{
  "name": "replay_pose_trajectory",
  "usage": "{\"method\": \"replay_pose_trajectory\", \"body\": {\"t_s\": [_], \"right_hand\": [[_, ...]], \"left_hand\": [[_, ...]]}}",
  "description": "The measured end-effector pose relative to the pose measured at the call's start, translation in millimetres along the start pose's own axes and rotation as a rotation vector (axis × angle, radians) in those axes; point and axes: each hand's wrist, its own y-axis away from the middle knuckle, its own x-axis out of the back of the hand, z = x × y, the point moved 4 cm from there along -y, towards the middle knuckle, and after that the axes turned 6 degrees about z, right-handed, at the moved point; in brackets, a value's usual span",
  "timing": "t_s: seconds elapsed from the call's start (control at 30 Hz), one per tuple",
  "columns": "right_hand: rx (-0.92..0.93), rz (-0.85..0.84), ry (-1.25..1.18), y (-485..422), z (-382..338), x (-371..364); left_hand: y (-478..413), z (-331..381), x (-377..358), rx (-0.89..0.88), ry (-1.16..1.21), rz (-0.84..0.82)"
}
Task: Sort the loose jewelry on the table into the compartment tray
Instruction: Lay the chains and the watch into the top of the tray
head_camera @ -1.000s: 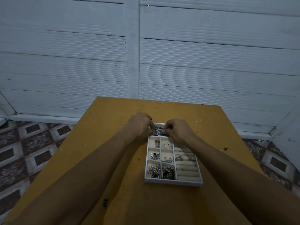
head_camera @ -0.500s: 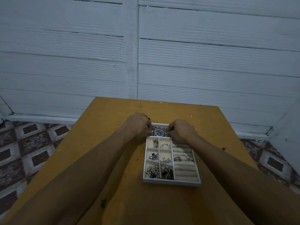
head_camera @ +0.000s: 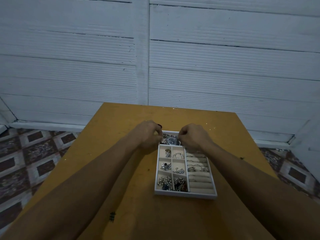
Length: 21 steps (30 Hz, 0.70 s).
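- The wristwatch [head_camera: 172, 140] lies dial up across the long compartment at the far end of the compartment tray [head_camera: 185, 194]. Its metal bracelet runs out to either side.
- Your left hand [head_camera: 148, 135] has its fingers curled at the left end of the bracelet. Your right hand [head_camera: 192, 136] has its fingers curled at the right end. Each appears to pinch the bracelet, but the knuckles hide the exact contact points.
- The watch sits directly between the two hands and touches both.
- Handling: expect a rigid case that is heavy for its size. The linked bracelet is flexible and will fold and sag once released.
- The polished metal is probably slippery, so a light pinch may let it slide.
- Take hold of the bracelet close to the case, or of the case sides. Keep your fingertips off the crystal, which can scratch against other metal pieces in the same compartment.
- The ring rolls [head_camera: 200, 181] on the right side of the tray carry several rings [head_camera: 191, 169], just beside your right wrist. Avoid brushing them.
- The tray rests on the yellow worktop [head_camera: 121, 170].
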Motion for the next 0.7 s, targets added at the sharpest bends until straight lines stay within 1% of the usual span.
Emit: {"method": "replay_pose_trajectory", "body": {"t_s": [0.07,0.13,0.23,0.33,0.5,0.6,0.7], "right_hand": [[0.018,0.024,-0.046,-8.5,-8.6,-0.6],[0.044,0.041,-0.058,-18.2,-20.0,-3.2],[0.076,0.017,-0.075,-32.2,-40.1,-15.2],[0.110,0.023,0.022,-48.2,-58.7,-29.9],[0.085,-0.040,0.139,-69.0,-75.7,-55.6],[0.070,-0.021,0.184,-72.7,-80.2,-63.9],[0.069,-0.023,0.163,-70.5,-84.5,-63.5]], "left_hand": [[8.9,-8.6,5.0,0.020,0.043,0.028],[18.8,-20.1,9.6,0.043,0.036,0.050],[32.8,-38.5,15.0,0.069,0.006,0.093],[45.4,-54.0,17.6,0.106,0.035,0.144],[63.5,-71.7,20.5,0.186,0.164,0.281],[69.5,-76.0,17.2,0.215,0.217,0.287],[71.0,-75.6,16.4,0.230,0.263,0.305]]}}
